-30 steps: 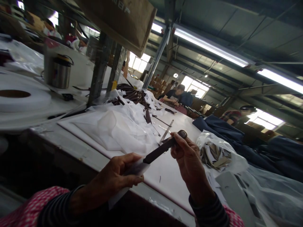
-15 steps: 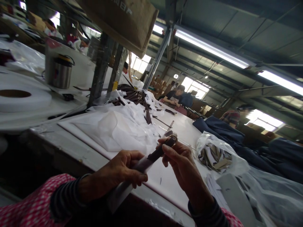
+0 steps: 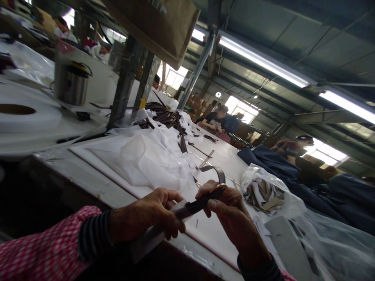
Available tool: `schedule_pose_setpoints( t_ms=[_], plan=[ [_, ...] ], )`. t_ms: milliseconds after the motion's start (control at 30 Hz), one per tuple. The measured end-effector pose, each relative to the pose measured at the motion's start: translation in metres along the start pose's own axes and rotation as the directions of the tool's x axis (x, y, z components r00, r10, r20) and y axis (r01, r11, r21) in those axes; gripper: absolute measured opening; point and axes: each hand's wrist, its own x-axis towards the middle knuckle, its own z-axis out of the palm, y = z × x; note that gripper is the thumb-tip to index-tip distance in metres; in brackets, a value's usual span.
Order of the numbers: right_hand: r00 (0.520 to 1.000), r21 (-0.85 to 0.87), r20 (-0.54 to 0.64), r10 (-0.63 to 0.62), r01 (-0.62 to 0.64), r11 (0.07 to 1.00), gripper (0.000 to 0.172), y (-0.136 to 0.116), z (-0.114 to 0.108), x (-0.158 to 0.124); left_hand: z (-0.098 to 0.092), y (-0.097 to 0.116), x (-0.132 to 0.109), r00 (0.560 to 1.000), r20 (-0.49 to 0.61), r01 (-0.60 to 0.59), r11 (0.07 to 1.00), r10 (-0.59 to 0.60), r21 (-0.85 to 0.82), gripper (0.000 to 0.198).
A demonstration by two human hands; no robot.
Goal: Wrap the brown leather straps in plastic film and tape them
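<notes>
I'm pinching a dark brown leather strap (image 3: 200,203) in my right hand (image 3: 231,214), my left hand (image 3: 146,220) gripping its white paper sleeve (image 3: 150,239); sliding them calls for straight alignment.

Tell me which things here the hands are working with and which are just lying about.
In hand: dark strap, held by the right hand; pale sleeve on its end, gripped by the left hand.
Lying about: steel flask, white tape roll, pile of dark straps, bag of tags, white plastic sheets.
</notes>
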Motion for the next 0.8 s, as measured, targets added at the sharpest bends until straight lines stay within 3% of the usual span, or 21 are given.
schedule_pose_setpoints(
  t_ms=[233, 500, 600, 700, 800],
  plan=[
    [0.999, -0.095, 0.033, 0.021, -0.018, 0.995, 0.012, -0.013, -0.006, -0.003, -0.006, -0.004, 0.002, 0.998, 0.054, 0.037, 0.999, -0.037, -0.002, 0.042],
    [0.986, -0.007, 0.146, 0.085, -0.085, 0.996, 0.015, 0.000, 0.001, 0.002, -0.001, 0.000, 0.001, 0.986, 0.163, 0.030, 0.999, -0.023, -0.039, 0.039],
    [0.996, -0.018, 0.046, 0.070, -0.070, 0.997, 0.014, 0.007, 0.005, 0.004, 0.003, 0.000, 0.003, 0.995, 0.024, -0.094, 0.994, 0.093, 0.055, 0.045],
    [0.997, -0.020, -0.037, 0.073, -0.073, 0.997, 0.018, 0.013, 0.009, 0.005, 0.007, 0.000, 0.004, 0.959, -0.151, -0.203, 0.955, 0.239, 0.217, 0.059],
    [0.992, -0.005, -0.084, 0.096, -0.097, 0.995, 0.021, 0.016, 0.011, 0.006, 0.013, 0.008, 0.005, 0.927, -0.198, -0.221, 0.890, 0.319, 0.399, 0.069]
  ],
)
